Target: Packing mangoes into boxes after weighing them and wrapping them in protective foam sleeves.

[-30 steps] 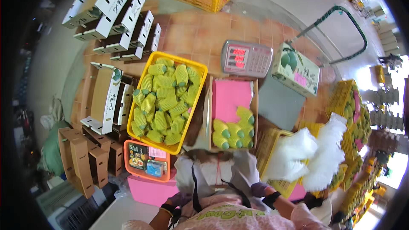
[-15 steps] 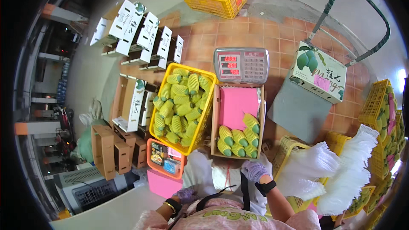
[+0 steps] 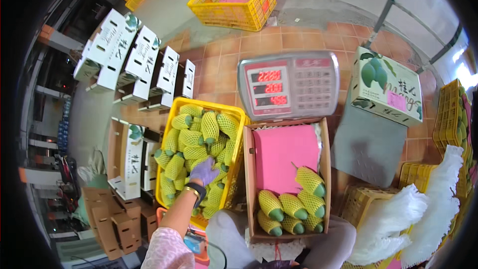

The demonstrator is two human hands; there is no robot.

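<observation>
Left hand (image 3: 204,171) in a pale purple glove, reaching into the yellow plastic crate (image 3: 239,119) of green mangoes in yellow foam net sleeves (image 3: 199,139), fingers curled down onto the fruit; grip on any one mango impossible to tell. Right hand out of view. Just beside the crate, open brown cardboard box (image 3: 324,169) with pink paper lining (image 3: 284,152), five netted mangoes (image 3: 294,204) at its near end. Grey digital weighing scale (image 3: 291,85) touching the box's far edge.

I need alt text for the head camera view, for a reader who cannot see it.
Seen from above, the person's gloved left hand reaches into a yellow crate of net-wrapped mangoes. Beside it, a cardboard box lined with pink paper holds six wrapped mangoes, below a weighing scale; the right hand is not visible.
</observation>
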